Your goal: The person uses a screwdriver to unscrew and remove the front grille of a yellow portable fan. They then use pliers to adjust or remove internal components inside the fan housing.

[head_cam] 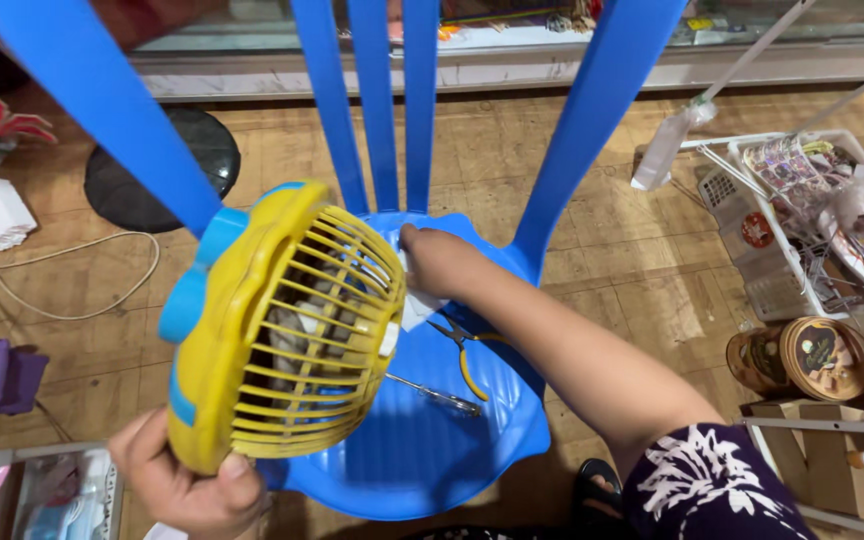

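Two hands are working here: our left hand (pixel 187 485) is gripping the yellow fan (pixel 287 325) by its lower rim, grille tilted toward the right. Our right hand (pixel 437 262) is pinching a white cloth (pixel 414 305) just beside the grille, above the pliers (pixel 464 350) lying on the blue chair (pixel 422 450).
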